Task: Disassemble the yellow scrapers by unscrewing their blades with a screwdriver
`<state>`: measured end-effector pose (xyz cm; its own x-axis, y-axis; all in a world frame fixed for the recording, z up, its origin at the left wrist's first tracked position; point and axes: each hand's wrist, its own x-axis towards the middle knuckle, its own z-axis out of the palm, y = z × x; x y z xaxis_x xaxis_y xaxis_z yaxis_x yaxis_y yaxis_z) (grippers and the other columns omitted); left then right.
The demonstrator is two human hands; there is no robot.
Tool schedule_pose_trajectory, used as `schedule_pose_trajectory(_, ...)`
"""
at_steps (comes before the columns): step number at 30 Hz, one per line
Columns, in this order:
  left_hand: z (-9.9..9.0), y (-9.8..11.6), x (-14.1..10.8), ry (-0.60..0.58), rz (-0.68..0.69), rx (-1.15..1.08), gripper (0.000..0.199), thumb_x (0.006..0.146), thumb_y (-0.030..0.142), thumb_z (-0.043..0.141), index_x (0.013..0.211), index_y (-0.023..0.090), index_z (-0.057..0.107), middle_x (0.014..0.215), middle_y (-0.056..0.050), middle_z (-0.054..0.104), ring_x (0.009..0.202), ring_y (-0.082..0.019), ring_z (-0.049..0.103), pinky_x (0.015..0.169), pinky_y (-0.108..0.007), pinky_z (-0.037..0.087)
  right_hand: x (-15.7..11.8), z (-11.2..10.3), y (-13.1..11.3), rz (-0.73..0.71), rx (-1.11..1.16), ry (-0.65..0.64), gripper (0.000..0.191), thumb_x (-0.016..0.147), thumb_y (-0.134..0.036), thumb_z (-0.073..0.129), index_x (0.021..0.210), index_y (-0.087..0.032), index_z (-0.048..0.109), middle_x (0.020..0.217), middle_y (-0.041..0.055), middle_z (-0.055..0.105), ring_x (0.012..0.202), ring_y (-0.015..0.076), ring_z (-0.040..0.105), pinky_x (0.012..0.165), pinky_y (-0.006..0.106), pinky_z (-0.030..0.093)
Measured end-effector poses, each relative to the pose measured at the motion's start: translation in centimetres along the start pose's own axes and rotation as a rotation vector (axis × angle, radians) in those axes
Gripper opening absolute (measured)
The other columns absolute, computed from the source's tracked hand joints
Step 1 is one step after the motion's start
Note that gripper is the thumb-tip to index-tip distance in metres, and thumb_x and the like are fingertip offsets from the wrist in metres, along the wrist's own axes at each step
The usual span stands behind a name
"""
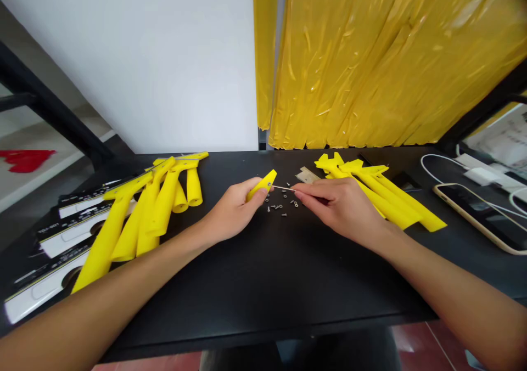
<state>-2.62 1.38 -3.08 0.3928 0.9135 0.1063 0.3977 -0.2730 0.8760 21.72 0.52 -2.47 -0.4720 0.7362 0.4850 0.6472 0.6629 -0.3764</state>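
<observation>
Near the middle of the black table, my left hand [234,209] is closed around a yellow plastic part [263,184], whose pointed end sticks out past the thumb. My right hand [335,203] pinches a thin metal rod [284,188], its far end close to a small metal fastener [269,184] on the yellow part. Whether the rod touches the fastener is too small to tell. Several small screws and nuts [284,214] lie scattered between and below my hands. A pale flat plate [307,175] rests behind my right hand.
Yellow handled tools [164,203] lie at the left beside black-and-white packages [68,239]. More yellow handles [395,195] lie at the right, near a phone [480,212] with white cables [436,158]. White and yellow panels stand behind the black table [263,283].
</observation>
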Motion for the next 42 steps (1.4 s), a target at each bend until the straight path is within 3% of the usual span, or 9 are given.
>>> schedule_pose_trajectory(8,0.2,-0.2,-0.2,0.021,0.105,0.3,0.026,0.103,0.038,0.042,0.092,0.021,0.058,0.072,0.005,0.05,0.064,-0.013,0.046,0.061,-0.027,0.035,-0.1,0.2,-0.1,0.007,-0.002,-0.007,0.024,0.098,-0.029,0.057,0.102,-0.025,0.08,0.087,0.0022,0.079,0.073,0.0172,0.07,0.07,0.029,0.051)
schedule_pose_trajectory(19,0.3,-0.5,-0.3,0.084,0.207,0.46,0.021,0.104,0.031,0.044,0.089,0.02,0.055,0.07,0.007,0.048,0.062,-0.011,0.046,0.065,-0.026,0.035,-0.5,0.7,-1.3,0.009,-0.1,0.005,0.027,0.1,-0.031,0.054,0.108,-0.024,0.079,0.084,0.0051,0.078,0.073,0.0182,0.071,0.069,0.028,0.049)
schedule_pose_trajectory(24,0.4,-0.5,-0.5,0.143,0.203,0.494,0.025,0.102,0.034,0.048,0.084,0.019,0.056,0.065,0.007,0.043,0.058,-0.01,0.04,0.06,-0.025,0.032,-0.4,1.1,-1.2,0.094,0.155,-0.004,0.026,0.099,-0.031,0.056,0.11,-0.026,0.079,0.102,0.0018,0.08,0.083,0.0198,0.075,0.072,0.029,0.056)
schedule_pose_trajectory(27,0.1,-0.6,-0.3,0.115,0.206,0.473,0.026,0.101,0.036,0.049,0.087,0.019,0.061,0.066,0.006,0.047,0.059,-0.01,0.041,0.061,-0.025,0.034,-0.1,1.0,-0.1,0.114,0.319,-0.028,0.024,0.097,-0.032,0.059,0.112,-0.028,0.079,0.109,-0.0014,0.079,0.093,0.021,0.076,0.079,0.03,0.058)
schedule_pose_trajectory(36,-0.8,-1.2,0.3,0.042,0.231,0.415,0.028,0.101,0.042,0.05,0.106,0.021,0.069,0.074,0.006,0.058,0.063,-0.011,0.047,0.062,-0.023,0.036,0.9,0.8,2.4,0.044,0.411,-0.1,0.026,0.095,-0.034,0.063,0.117,-0.029,0.077,0.106,-0.0011,0.08,0.093,0.0202,0.074,0.084,0.032,0.058)
schedule_pose_trajectory(42,-1.0,-1.3,0.5,-0.023,0.218,0.401,0.031,0.101,0.045,0.049,0.094,0.021,0.067,0.07,0.007,0.056,0.062,-0.01,0.048,0.063,-0.023,0.035,1.0,1.2,3.5,0.204,0.574,-0.206,0.028,0.09,-0.041,0.069,0.112,-0.028,0.079,0.114,0.0008,0.078,0.102,0.0226,0.073,0.093,0.035,0.058)
